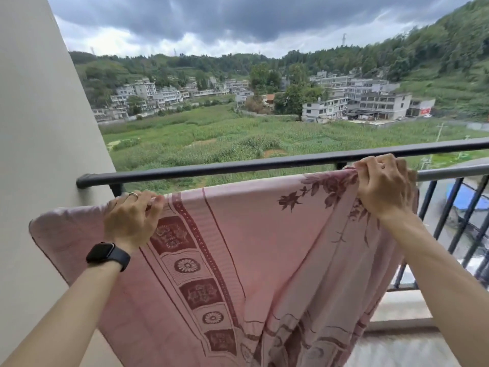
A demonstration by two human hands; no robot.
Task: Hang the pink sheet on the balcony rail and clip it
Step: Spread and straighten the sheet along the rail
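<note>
Left fingers: the left hand (131,217) is curled over the top edge of the pink sheet (264,247), fingertips pinched together on the fold, a ring on one finger and a dark watch (108,255) at the wrist.
Right fingers: the right hand (383,185) is closed in a fist-like grip on a bunched part of the same top edge, knuckles up, just below the rail.
Where the sheet is: held up between both hands, its top edge stretched fairly taut from one hand to the other, just beside and slightly below the dark balcony rail (238,165); it looks not yet draped over it. A loose corner sags past the left hand toward the wall (39,128); the rest hangs in folds below.
How it will handle: judging by the drape and soft creases, it is light, limp cloth with no stiffness; it will sag wherever unsupported and could catch wind under this cloudy sky.
Where to hold: along the top hem, hands well apart as now, keeps it spread; a pinch on the patterned border gives a firm purchase.
Risk: the round rail looks smooth, so thin fabric may slide off toward the heavier side until clipped.
Clips: none visible in this view.
Beyond: railing bars (449,221) and fields below.
</note>
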